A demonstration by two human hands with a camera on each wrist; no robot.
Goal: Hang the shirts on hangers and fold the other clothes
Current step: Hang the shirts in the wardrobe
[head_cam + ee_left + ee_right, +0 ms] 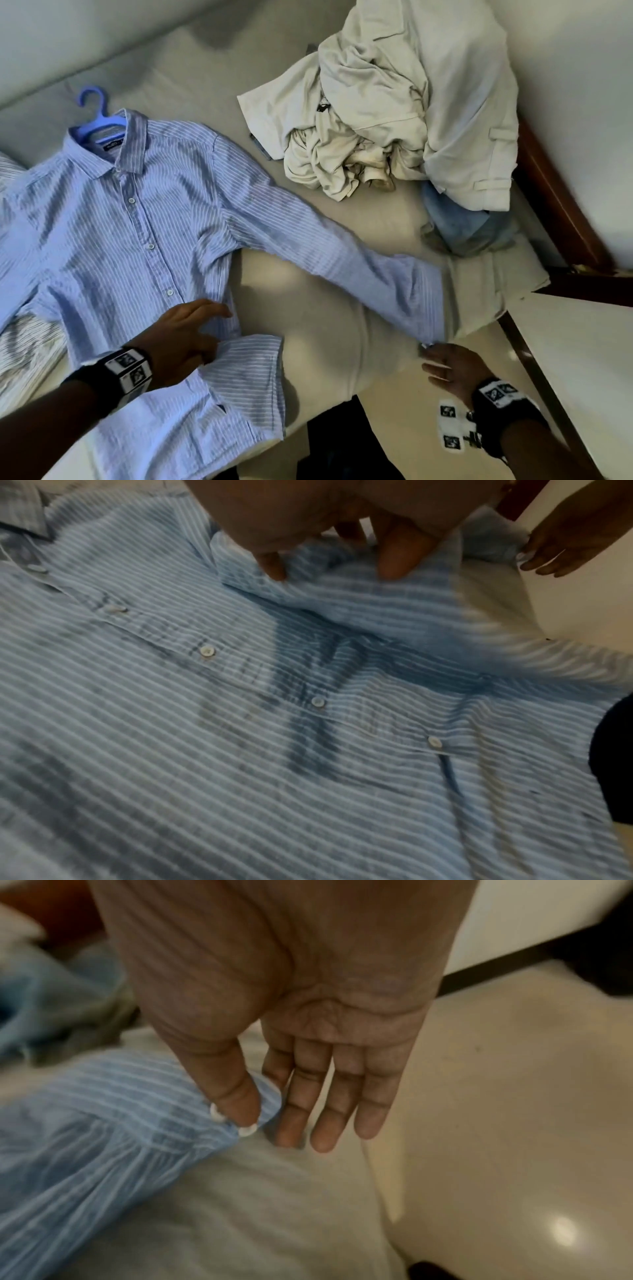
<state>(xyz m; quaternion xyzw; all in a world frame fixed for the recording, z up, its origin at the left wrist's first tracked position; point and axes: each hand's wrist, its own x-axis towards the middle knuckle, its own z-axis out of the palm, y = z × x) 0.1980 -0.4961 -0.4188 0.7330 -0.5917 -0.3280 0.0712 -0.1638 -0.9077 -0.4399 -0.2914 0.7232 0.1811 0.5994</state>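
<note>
A blue-and-white striped shirt (113, 219) lies buttoned and flat on the bed, with a blue plastic hanger (96, 113) in its collar. My left hand (191, 332) is at the shirt's right side near the hem; in the left wrist view my left hand (335, 570) pinches a raised fold of the shirt (240, 723) between thumb and fingers. The right sleeve stretches out across the bed to its cuff (428, 301). My right hand (452, 366) holds that cuff (178, 1110), thumb pressing it against the index finger (267, 1123), the other fingers straight.
A heap of cream clothes (394, 113) sits at the far right of the bed, over a light-blue denim piece (462, 222). A white striped garment (24, 359) lies under the shirt at left. A dark garment (342, 445) lies near me. The wooden bed frame (555, 192) borders the right.
</note>
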